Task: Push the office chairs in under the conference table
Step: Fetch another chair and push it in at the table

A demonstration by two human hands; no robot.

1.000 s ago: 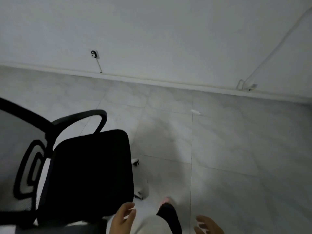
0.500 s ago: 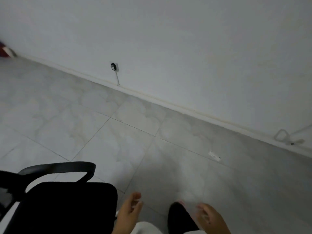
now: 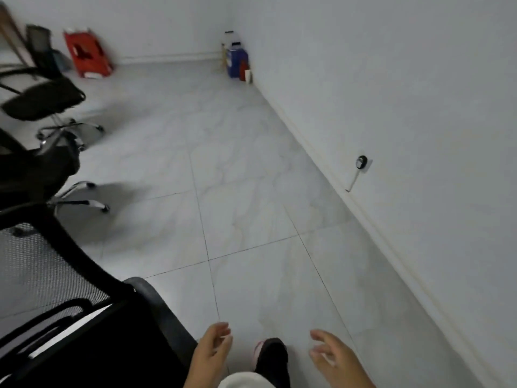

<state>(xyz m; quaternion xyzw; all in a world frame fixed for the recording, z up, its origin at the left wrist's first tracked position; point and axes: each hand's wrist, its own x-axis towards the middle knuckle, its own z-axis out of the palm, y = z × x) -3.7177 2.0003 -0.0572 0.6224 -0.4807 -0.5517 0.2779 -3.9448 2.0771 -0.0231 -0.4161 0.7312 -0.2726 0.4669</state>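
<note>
No conference table is seen, nothing is gripped by the loosely spread left hand [image 3: 211, 350] or right hand [image 3: 334, 355], and three office chairs [image 3: 92, 340] along the left are judged still unpushed.

No text, label, brand or number can be read. The red box [image 3: 87, 53] at the upper left of the frame shows dark and white patches on its face, too blurred to make out as print. The blue container [image 3: 235, 62] in the far corner, upper centre, may carry a label, but it is too small and soft to read.
</note>
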